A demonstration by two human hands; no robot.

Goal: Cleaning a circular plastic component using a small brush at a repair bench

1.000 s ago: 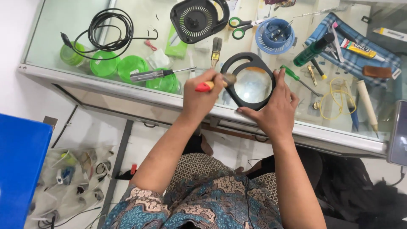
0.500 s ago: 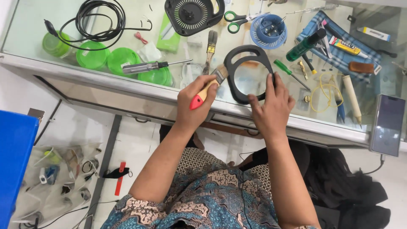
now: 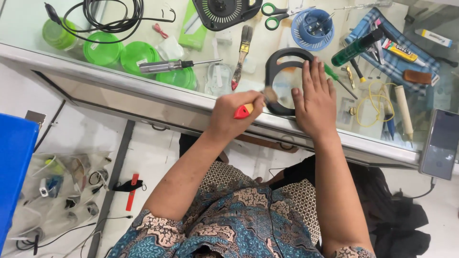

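Brushing underway: left hand (image 3: 234,114) grips red-handled small paintbrush (image 3: 256,102), bristles on black plastic ring frame (image 3: 279,81); right hand (image 3: 313,95) flat, open, steadying; cleaning seemingly unfinished.

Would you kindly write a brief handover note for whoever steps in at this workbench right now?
Left hand: grip closed on a small paintbrush with a red-tipped handle, bristles at the black ring-shaped frame.
Right hand: flat on the frame, pinning it to the glass counter.
Done: frame laid flat and steadied.
Left: brushing looks under way; how much of the frame is covered cannot be told.
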